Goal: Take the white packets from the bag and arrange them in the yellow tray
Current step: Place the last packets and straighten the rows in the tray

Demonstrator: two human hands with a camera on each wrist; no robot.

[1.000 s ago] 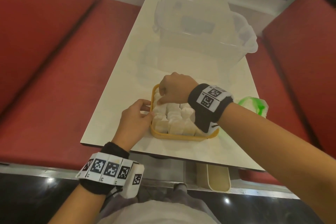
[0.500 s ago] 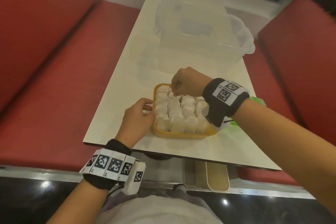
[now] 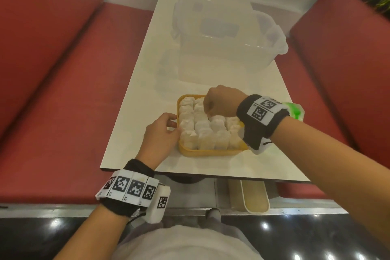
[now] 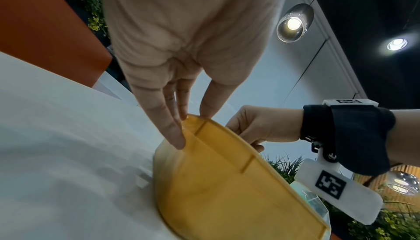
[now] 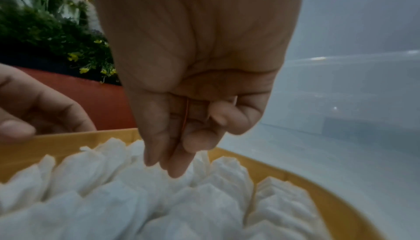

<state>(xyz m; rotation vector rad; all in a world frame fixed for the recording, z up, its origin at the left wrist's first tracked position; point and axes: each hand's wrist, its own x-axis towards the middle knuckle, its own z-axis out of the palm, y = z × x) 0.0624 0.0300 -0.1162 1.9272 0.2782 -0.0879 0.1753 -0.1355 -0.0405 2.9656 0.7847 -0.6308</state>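
The yellow tray (image 3: pixel 211 152) sits near the front of the white table, packed with rows of white packets (image 3: pixel 202 131). My left hand (image 3: pixel 168 130) lies against the tray's left wall (image 4: pixel 204 154), with straight fingers (image 4: pixel 176 134) on the outside and the thumb on the rim. My right hand (image 3: pixel 207 112) hovers over the back rows with its fingers curled. Its thumb and forefinger tips (image 5: pixel 168 165) are held together and touch the packet tops (image 5: pixel 136 199). I see no packet between them. The green-and-white bag (image 3: pixel 296 112) lies to the right, behind my right wrist.
A large clear plastic box (image 3: pixel 228 34) stands at the back of the table (image 3: pixel 139 112), just beyond the tray. Red benches (image 3: pixel 63 91) run along both sides. A cream bin (image 3: pixel 255 196) stands on the floor under the table's front edge.
My right hand has moved from the tray's back left corner rightwards to the middle of the back rows. My left hand has stayed on the tray's left wall.
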